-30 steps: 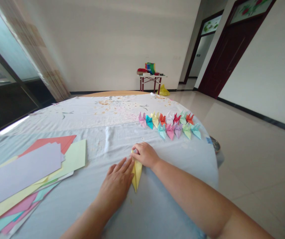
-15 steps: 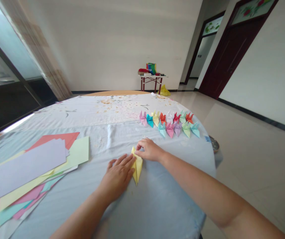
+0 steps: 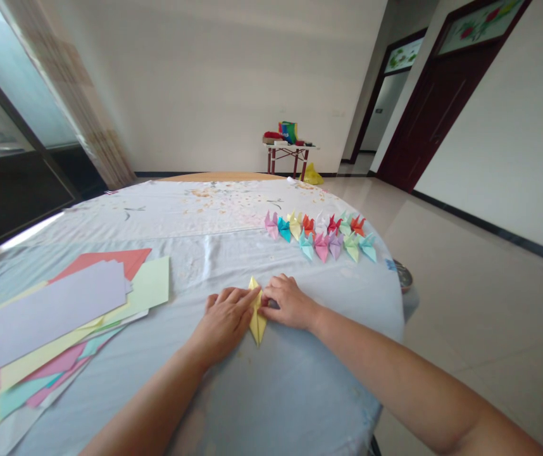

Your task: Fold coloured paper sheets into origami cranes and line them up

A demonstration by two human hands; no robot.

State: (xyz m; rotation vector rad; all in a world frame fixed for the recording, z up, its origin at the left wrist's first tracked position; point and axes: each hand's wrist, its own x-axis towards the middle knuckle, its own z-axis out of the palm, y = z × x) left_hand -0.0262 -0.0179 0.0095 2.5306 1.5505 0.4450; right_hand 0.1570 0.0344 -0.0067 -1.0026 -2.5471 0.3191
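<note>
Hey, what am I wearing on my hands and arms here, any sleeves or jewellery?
Nothing shows: left hand and right hand are ungloved, no ring in view; left forearm and right forearm are bare to the picture's edge, without sleeve, watch or bracelet.

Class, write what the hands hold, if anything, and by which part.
Yellow folded paper, pressed on the table: left fingers on its left side, right fingers at its upper right.

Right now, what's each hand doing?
Left hand: open, flat on the yellow paper.
Right hand: curled against the paper; grip cannot be told.
</note>
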